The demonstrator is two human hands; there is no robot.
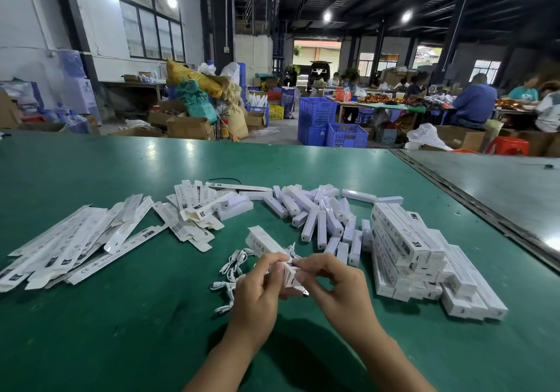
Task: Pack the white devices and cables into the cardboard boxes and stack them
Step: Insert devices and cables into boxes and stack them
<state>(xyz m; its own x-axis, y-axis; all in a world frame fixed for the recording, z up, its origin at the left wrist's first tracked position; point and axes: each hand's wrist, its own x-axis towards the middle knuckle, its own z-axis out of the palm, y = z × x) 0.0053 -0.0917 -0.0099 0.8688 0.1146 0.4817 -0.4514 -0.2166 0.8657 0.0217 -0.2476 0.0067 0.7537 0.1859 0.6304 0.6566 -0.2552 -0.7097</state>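
Green table [121, 316] | left hand [257, 291] fingers [272, 261] curled on box [264, 241] | right hand [336, 285] pinches its end

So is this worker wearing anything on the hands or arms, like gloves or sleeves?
No. The left hand and right hand are bare, with no gloves, and no ring shows. The left forearm and right forearm are uncovered to the picture's edge: no sleeve, watch or bracelet in view.

a green worktop [121, 331] in a dim warehouse hall: white wall [33, 21] with dark-framed windows [151, 30], bright ceiling lamps [327, 15], blue crates [316, 111] on the grey floor [285, 127], people seated at long tables [381, 105].
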